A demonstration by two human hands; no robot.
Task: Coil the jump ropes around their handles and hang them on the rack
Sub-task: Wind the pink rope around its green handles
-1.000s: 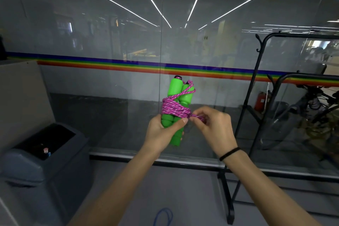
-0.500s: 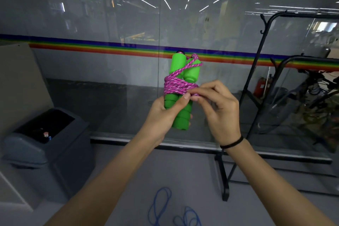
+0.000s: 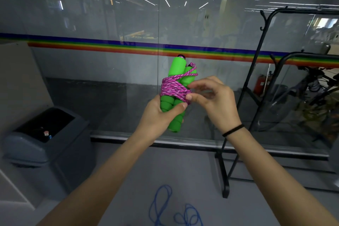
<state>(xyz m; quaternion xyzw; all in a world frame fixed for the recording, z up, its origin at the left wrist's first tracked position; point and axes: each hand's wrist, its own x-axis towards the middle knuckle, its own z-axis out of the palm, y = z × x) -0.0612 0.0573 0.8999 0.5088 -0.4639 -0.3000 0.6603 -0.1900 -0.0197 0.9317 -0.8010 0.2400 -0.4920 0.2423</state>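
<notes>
The pink cord (image 3: 174, 88) is lying in tight, overlapping turns around the middle of the two green handles (image 3: 175, 115). The handles are being held upright, side by side, in mid-air in front of a glass wall (image 3: 91, 79), and one strand is running slantwise up towards their tops. The left hand (image 3: 159, 115) is gripping the lower half of the handles, with its thumb lying across their front just beneath the coil. The right hand (image 3: 216, 102) is working at the coil's right edge; its fingers (image 3: 200, 83) are curled, and thumb and forefinger are pinching the cord there. That is probably the loose end, though the end itself is hidden. The handles are looking like ribbed foam, so they are likely light, a little squashy and easy to grip. The braided cord is looking soft and limp, so the turns are probably going to slacken unless the end is tucked in or kept pinched. The safest hold seems to be around both handles at or just below the coil, with a thumb pressing on the wraps. To the right, near but apart from the hands, a black rack (image 3: 256, 71) is standing with small hooks at its top corner. A blue rope (image 3: 161, 205) is lying loose on the floor (image 3: 192, 170) between the forearms, and a grey bin (image 3: 45, 152) is standing at the left.
</notes>
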